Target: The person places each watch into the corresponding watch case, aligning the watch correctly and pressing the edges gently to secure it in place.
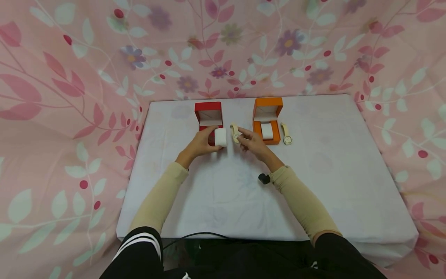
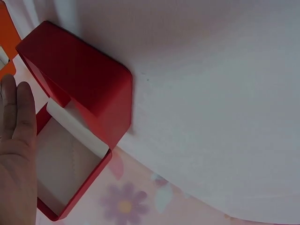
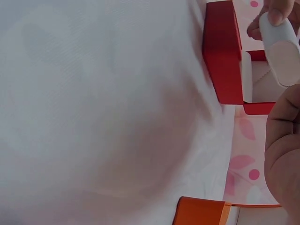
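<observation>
My left hand (image 1: 202,143) grips a white watch cushion (image 1: 220,137) between thumb and fingers, in front of the open red watch box (image 1: 208,112). In the right wrist view the cushion (image 3: 281,49) shows its rounded end, with the left thumb on top. My right hand (image 1: 256,145) pinches a cream-strapped wristwatch (image 1: 234,133), just right of the cushion. The watch's strap is curved and hangs beside the cushion. In the left wrist view, the left fingers (image 2: 26,115) overlap the edge of the red box (image 2: 77,70); the cushion is hidden there.
An open orange watch box (image 1: 267,106) with a white cushion (image 1: 266,131) in it stands right of the red one. Beside it lies another cream wristwatch (image 1: 287,135). A small black object (image 1: 264,178) shows at the right wrist, and a black cable (image 1: 205,233) crosses the near table edge.
</observation>
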Tool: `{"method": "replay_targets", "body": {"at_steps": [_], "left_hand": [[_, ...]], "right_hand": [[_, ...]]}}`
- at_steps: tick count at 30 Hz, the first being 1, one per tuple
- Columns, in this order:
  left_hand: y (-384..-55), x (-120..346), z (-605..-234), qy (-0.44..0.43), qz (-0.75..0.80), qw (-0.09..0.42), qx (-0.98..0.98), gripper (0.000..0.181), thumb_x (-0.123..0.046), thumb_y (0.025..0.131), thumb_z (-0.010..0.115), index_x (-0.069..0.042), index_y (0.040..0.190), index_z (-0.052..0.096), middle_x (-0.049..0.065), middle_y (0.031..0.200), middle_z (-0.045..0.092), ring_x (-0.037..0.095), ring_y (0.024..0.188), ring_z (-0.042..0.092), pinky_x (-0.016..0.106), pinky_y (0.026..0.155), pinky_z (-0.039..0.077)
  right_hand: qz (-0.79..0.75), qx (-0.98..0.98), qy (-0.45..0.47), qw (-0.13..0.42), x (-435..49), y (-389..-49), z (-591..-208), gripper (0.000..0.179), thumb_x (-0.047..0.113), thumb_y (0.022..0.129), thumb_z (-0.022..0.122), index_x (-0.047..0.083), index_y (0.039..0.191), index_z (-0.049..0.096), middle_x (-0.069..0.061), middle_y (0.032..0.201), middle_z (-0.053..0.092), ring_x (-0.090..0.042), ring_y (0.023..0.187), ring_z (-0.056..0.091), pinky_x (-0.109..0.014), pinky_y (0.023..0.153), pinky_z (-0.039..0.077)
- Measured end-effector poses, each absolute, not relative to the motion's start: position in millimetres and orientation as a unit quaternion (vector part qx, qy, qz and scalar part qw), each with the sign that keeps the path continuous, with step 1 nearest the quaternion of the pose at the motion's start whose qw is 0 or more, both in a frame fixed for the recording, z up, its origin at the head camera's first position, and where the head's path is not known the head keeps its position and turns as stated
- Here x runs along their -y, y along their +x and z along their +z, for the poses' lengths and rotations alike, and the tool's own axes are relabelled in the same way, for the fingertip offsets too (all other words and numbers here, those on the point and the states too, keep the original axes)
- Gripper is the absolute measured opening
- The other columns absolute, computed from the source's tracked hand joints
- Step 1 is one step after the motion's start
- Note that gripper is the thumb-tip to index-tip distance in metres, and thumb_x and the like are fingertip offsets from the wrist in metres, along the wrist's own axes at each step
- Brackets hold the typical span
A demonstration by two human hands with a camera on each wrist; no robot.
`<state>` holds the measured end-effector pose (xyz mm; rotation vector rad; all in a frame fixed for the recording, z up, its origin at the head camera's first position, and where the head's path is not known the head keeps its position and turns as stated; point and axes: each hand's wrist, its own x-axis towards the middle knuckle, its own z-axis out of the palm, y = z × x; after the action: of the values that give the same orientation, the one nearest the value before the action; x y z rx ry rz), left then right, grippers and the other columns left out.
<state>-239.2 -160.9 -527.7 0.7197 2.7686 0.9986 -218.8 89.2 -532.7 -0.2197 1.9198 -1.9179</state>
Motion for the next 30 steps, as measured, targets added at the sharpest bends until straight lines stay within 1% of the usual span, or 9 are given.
{"method": "replay_targets", "body": {"at_steps": [4,6,10,13,16,18,22,26,30], "left_hand": [[-237,158,-529,0.25,0.349,0.049,-0.902,0.079,-0.025,0.068,0.081,-0.008,0.133,0.041,0.005,0.124,0.054,0.019,0.101,0.052,0.041,0.094,0.048],[-236,156,-529,0.258,0.359,0.042,-0.896,0.079,-0.023,0.068,0.081,-0.006,0.133,0.041,0.006,0.123,0.054,0.019,0.099,0.054,0.04,0.092,0.049],[-235,152,-529,0.27,0.366,0.028,-0.89,0.079,-0.022,0.068,0.08,-0.004,0.133,0.04,0.007,0.123,0.054,0.018,0.097,0.056,0.037,0.087,0.052],[-235,151,-529,0.27,0.36,0.019,-0.893,0.079,-0.023,0.069,0.08,-0.003,0.134,0.04,0.008,0.125,0.053,0.018,0.101,0.055,0.037,0.089,0.05],[-235,151,-529,0.268,0.362,0.01,-0.893,0.079,-0.023,0.069,0.08,-0.004,0.135,0.04,0.008,0.127,0.053,0.019,0.104,0.053,0.039,0.093,0.048],[-234,151,-528,0.266,0.37,0.007,-0.89,0.079,-0.022,0.068,0.08,-0.005,0.135,0.04,0.008,0.127,0.053,0.019,0.102,0.055,0.038,0.092,0.049],[-233,151,-529,0.263,0.392,0.008,-0.882,0.08,-0.017,0.068,0.081,-0.008,0.135,0.04,0.009,0.127,0.053,0.019,0.096,0.059,0.036,0.086,0.052],[-232,151,-527,0.261,0.417,0.006,-0.87,0.081,-0.013,0.066,0.082,-0.007,0.135,0.04,0.01,0.127,0.053,0.021,0.091,0.063,0.034,0.082,0.054],[-230,150,-525,0.263,0.434,0.005,-0.862,0.079,-0.013,0.067,0.081,-0.006,0.134,0.04,0.009,0.125,0.053,0.02,0.089,0.065,0.033,0.081,0.054]], "right_hand": [[-0.708,-0.668,-0.087,0.212,-88,-221,-529,0.045,0.023,0.095,0.049,0.023,0.14,0.04,-0.006,0.09,0.049,-0.014,0.063,0.048,-0.032,0.058,0.046],[-0.713,-0.662,-0.089,0.214,-87,-222,-528,0.044,0.024,0.095,0.048,0.024,0.139,0.041,-0.005,0.089,0.049,-0.014,0.062,0.048,-0.029,0.056,0.046],[-0.717,-0.655,-0.092,0.22,-85,-222,-524,0.044,0.024,0.095,0.048,0.023,0.139,0.041,-0.005,0.088,0.05,-0.014,0.062,0.049,-0.03,0.056,0.046],[-0.719,-0.648,-0.092,0.234,-83,-219,-516,0.044,0.021,0.097,0.045,0.02,0.141,0.039,-0.005,0.086,0.05,-0.015,0.063,0.049,-0.032,0.058,0.046],[-0.722,-0.639,-0.088,0.249,-83,-218,-512,0.044,0.018,0.098,0.041,0.017,0.142,0.037,-0.007,0.086,0.049,-0.016,0.064,0.048,-0.032,0.058,0.045],[-0.724,-0.637,-0.08,0.254,-84,-220,-516,0.043,0.019,0.098,0.041,0.018,0.141,0.038,-0.008,0.086,0.049,-0.016,0.063,0.048,-0.032,0.057,0.044],[-0.725,-0.638,-0.071,0.25,-84,-222,-524,0.042,0.022,0.098,0.042,0.021,0.14,0.041,-0.008,0.083,0.048,-0.014,0.061,0.046,-0.032,0.056,0.043],[-0.719,-0.648,-0.074,0.238,-82,-222,-528,0.042,0.024,0.098,0.042,0.023,0.139,0.042,-0.004,0.081,0.047,-0.013,0.059,0.045,-0.032,0.056,0.042],[-0.717,-0.654,-0.073,0.23,-80,-220,-528,0.041,0.026,0.097,0.043,0.024,0.139,0.042,-0.004,0.08,0.047,-0.014,0.06,0.044,-0.029,0.054,0.042]]}}
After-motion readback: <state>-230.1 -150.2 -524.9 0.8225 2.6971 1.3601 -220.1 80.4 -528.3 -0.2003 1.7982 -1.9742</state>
